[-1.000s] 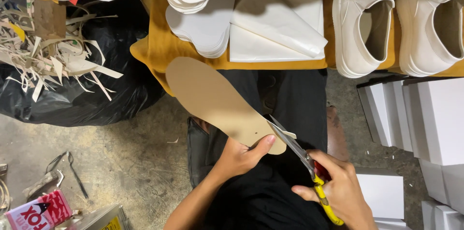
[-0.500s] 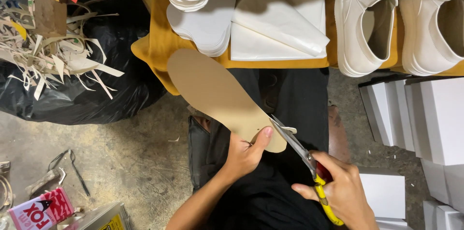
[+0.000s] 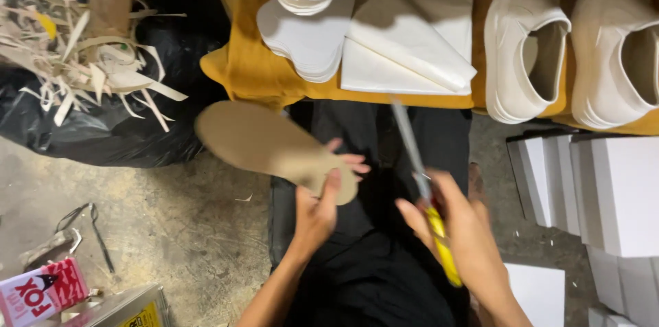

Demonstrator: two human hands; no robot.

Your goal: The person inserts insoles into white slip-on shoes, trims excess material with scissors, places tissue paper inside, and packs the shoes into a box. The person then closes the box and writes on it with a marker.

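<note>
Tan insole (image 3: 268,143): a flat cardboard-coloured cut-out, held above the lap and tilted so its toe end points up-left toward the black bag (image 3: 123,128). Its heel end sits in the left hand (image 3: 317,211).

Left hand: forearm enters from the lower edge and rises toward the centre. The thumb presses on the upper face of the insole's heel; the fingertips (image 3: 351,161) show past its far edge, underneath. The hand is clamped on the insole.

Right hand (image 3: 461,231): forearm enters from the lower right. The fingers are wrapped around the yellow handle of the scissors (image 3: 424,193), the grip closed tight. The blades point up and slightly left, toward the yellow table edge (image 3: 254,73). The blades are motion-blurred, so whether they are apart or together cannot be told. The scissors stand clear of the insole, with a gap of dark clothing between them.

Surroundings: the black bag at left carries tan paper trimmings (image 3: 75,59). On the table lie stacked white sole pieces (image 3: 309,38), folded white sheets (image 3: 405,45) and 2 cream shoes (image 3: 525,52). White boxes (image 3: 604,189) stand at right on the concrete floor (image 3: 137,231).
</note>
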